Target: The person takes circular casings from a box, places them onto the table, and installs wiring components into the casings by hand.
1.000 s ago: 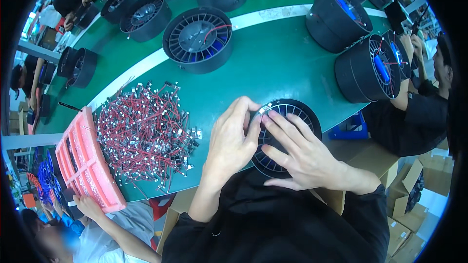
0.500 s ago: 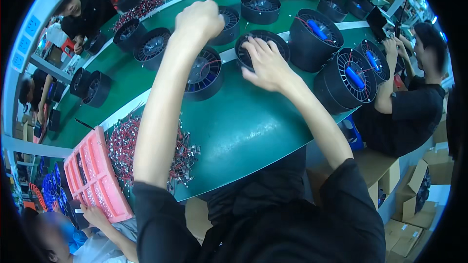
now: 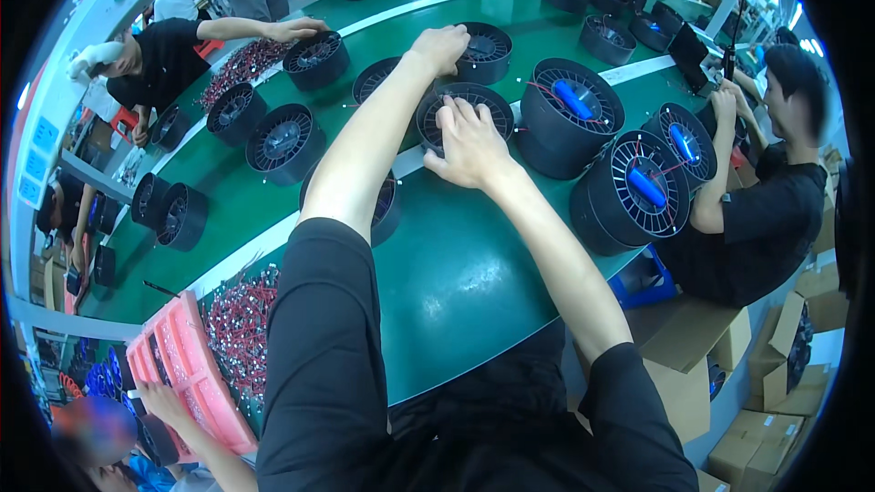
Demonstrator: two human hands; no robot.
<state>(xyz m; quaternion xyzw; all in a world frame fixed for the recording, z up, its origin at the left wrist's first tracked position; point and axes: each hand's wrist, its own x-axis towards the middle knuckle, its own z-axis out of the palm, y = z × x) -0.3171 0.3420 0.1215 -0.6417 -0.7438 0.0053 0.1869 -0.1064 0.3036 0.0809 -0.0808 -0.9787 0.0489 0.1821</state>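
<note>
In the head view, both of the person's arms reached far forward over the green surface (image 3: 456,282). The right hand (image 3: 469,141) lay palm down on the near edge of a black round fan housing (image 3: 467,111), its fingers (image 3: 453,114) spread across the grille top; its grip was flat and wide, pressed on the housing rather than closed around it. The left hand (image 3: 442,46) was farther out, curled into a loose fist at the near rim of a second housing (image 3: 485,47) (whether it held anything inside the fist, I could not tell). The first housing stood on the white stripe (image 3: 273,246) that ran along the surface, just beside a taller drum (image 3: 567,114) with a blue part in its middle.

More black housings stood well apart along the surface, among them one at the left (image 3: 284,141) and one partly hidden under the left forearm (image 3: 387,210). A second drum with a blue part (image 3: 633,189) stood near the right edge, close to a seated person in black (image 3: 756,219) whose hands worked at another housing. At the lower left lay a heap of red-wired small parts (image 3: 239,328) next to a pink tray (image 3: 187,374), with someone else's hand (image 3: 164,401) at the tray. Another person in black (image 3: 159,59) reached onto the surface from the far left side. Cardboard boxes (image 3: 775,374) stood on the floor at the lower right.
</note>
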